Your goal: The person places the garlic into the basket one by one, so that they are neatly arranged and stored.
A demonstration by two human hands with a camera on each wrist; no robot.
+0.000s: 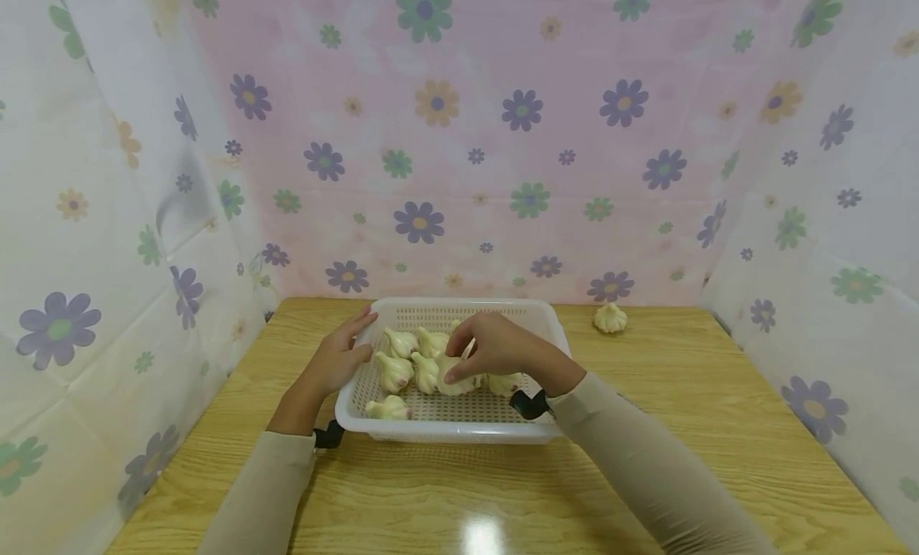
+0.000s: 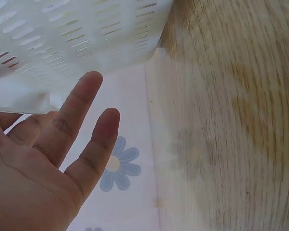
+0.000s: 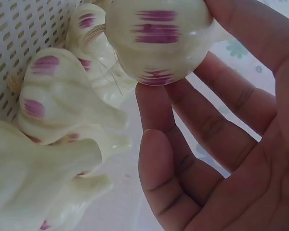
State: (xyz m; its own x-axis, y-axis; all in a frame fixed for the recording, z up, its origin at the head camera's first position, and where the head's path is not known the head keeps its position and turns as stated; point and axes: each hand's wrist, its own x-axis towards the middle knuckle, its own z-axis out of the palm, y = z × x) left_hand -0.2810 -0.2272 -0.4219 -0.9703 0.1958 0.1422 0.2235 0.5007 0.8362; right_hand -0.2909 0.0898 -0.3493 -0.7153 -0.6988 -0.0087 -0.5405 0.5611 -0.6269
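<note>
A white plastic basket (image 1: 448, 437) with slotted walls holds several garlic bulbs (image 1: 395, 371), pale with purple streaks and a glossy skin. My right hand (image 1: 491, 348) is over the basket's middle and holds one garlic bulb (image 3: 159, 38) between thumb and fingertips. In the right wrist view other bulbs lie to the left of it, below the slotted wall. At the basket's left rim rests my left hand (image 1: 337, 360), its fingers extended. The left wrist view shows two of those fingers (image 2: 70, 115) straight beside the basket's outer wall; the thumb is hidden there.
A single garlic bulb (image 1: 610, 319) sits on the wooden table (image 1: 646, 379) at the back right, outside the basket. Flower-patterned cloth (image 1: 474, 164) hangs behind the table and along both sides. Dark straps (image 1: 530, 405) are at the wrists.
</note>
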